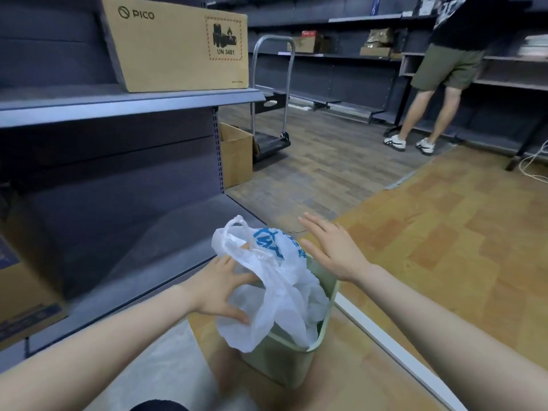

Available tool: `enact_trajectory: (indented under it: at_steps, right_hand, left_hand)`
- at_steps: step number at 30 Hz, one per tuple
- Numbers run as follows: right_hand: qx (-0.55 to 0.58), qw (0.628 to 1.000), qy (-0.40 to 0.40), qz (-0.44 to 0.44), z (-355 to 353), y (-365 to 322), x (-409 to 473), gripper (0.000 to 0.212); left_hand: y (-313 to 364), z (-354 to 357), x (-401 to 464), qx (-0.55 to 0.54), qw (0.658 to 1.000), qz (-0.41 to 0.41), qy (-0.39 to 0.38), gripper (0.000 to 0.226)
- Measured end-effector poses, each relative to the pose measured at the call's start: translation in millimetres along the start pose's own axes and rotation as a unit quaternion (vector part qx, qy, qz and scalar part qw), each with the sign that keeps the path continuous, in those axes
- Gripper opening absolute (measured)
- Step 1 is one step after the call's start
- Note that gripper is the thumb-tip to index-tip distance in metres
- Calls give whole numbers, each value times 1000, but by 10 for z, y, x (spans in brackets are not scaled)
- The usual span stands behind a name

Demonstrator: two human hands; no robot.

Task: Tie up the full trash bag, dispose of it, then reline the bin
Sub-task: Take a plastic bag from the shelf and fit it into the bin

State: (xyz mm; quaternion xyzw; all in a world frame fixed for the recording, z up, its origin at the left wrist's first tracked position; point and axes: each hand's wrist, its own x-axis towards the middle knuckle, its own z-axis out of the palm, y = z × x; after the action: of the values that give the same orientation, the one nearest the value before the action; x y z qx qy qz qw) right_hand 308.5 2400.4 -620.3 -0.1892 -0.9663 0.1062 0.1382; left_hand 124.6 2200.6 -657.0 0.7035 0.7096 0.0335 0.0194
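Bag (275,280), lower centre, in bin (284,363): left hand (221,287) grips plastic; right hand (332,250) released, should gather far handle

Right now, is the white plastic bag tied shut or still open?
Open: the white plastic bag hangs loose over the pale green bin, handles unknotted.

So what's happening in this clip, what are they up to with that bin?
A person crouches over a small green bin on the floor beside grey shelving. The left hand has a grip on a white plastic bag that sits in the bin with its handles sticking up. The right hand hovers open beside the bag, touching nothing. The bag is not yet tied. Another person stands at the far shelves.
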Motion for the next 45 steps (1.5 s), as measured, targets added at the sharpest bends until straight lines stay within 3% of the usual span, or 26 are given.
enact_trajectory:
  at_steps: [2, 4, 5, 6, 7, 8, 9, 10, 11, 12, 14, 17, 19, 22, 25, 28, 30, 34, 37, 40, 42, 45]
  right_hand:
    - [51, 997, -1, -54, -64, -238, 34, 58]
    - [52, 991, -50, -108, -14, -440, 43, 70]
    - [46, 988, -84, -123, 46, -512, 38, 77]
    - [37, 984, -120, -126, 124, -558, 23, 83]
    - [21, 980, -152, -122, 212, -580, -3, 87]
    - [-5, 977, -177, -121, 303, -583, -38, 89]
    - [-38, 972, -195, -123, 388, -573, -76, 89]
    - [-70, 968, -209, -122, 459, -545, -117, 88]
    - [-93, 964, -220, -116, 517, -508, -153, 85]
    - [-107, 962, -228, -107, 554, -463, -184, 81]
    - [-145, 956, -230, -106, 556, -346, -216, 60]
    - [-236, 942, -215, -108, 428, -151, -198, 17]
    - [-276, 927, -236, -95, 378, 3, -232, 19]
    - [-228, 930, -287, -26, 483, 194, -339, 16]
    - [-91, 957, -274, 39, 510, 250, -418, 33]
    - [30, 990, -122, 56, 342, 185, -375, 52]
    - [116, 989, -80, 48, 246, 39, -306, 70]
    - [146, 965, -213, 47, 299, -274, -180, 102]
    - [90, 953, -286, 39, 367, -356, -178, 77]
    - [30, 954, -297, 8, 391, -359, -258, 10]
    - [-22, 958, -287, -13, 427, -336, -321, 31]
    - [-105, 960, -257, -20, 440, -291, -350, 23]
  left_hand:
    - [-14, -26, 24, 9, 999, 8, -33, 78]
    - [220, 82, 337, 71, 994, -76, 31, 76]
    - [362, 41, 368, 27, 987, -161, -12, 75]
    - [439, 86, 373, -119, 963, -243, 20, 69]
    - [407, 114, 337, -167, 951, -256, 42, 59]
    - [258, 129, 253, -143, 970, -197, 16, 47]
    - [141, 192, 167, -7, 989, -133, 64, 41]
    - [79, 198, 98, 49, 996, -51, 51, 46]
    - [-100, 126, -180, 95, 993, -44, -46, 57]
    - [-179, 134, -228, 116, 989, -43, -76, 67]
    - [-234, 186, -235, 148, 984, -73, -64, 76]
    - [-292, 187, -191, 173, 979, -71, -81, 68]
    - [-390, 194, -209, 160, 980, -98, -65, 65]
    - [-261, 331, -187, 134, 981, -109, -86, 68]
    - [-208, 406, -187, 98, 980, -131, -115, 70]
    - [-220, 322, -136, 39, 988, -137, -64, 62]
    - [-214, 237, -72, -28, 989, -142, -5, 61]
    - [-64, 119, 57, -147, 967, -157, 137, 55]
    - [-18, 145, 99, -130, 957, -175, 192, 67]
    - [-28, 306, 90, -167, 950, -234, 126, 78]
    - [-21, 411, 86, -231, 934, -269, 52, 81]
    - [30, 481, 132, -226, 934, -278, -14, 86]
